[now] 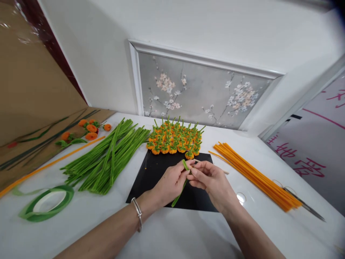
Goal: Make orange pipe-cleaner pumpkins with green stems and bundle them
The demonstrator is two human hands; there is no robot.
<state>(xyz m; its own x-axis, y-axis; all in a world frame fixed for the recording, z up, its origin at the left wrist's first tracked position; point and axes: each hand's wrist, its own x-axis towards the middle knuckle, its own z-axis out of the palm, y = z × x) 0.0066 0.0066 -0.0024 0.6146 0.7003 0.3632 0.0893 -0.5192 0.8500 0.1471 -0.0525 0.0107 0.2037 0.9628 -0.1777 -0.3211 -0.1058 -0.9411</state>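
Observation:
Over a black mat (144, 176) my two hands meet, fingers pinched together. My left hand (169, 181) grips a green pipe cleaner (176, 200); one end pokes up above the thumb and the other hangs below the palm. My right hand (211, 181) pinches the same pipe cleaner near its middle, where fingertips hide part of it. A thin pale stick (225, 172) passes behind the right hand; I cannot tell whether the fingers touch it. Just beyond stand rows of small orange pumpkins (172, 144) with green stems, one pumpkin (189, 155) set forward on the mat's edge.
Left of the mat lies a pile of green pipe cleaners (107, 162), with a roll of green tape (47, 203) and orange flowers (91, 131) farther left. Orange pipe cleaners (256, 176) lie at right, partly over scissors (309, 208). A wall (102, 72) closes the back.

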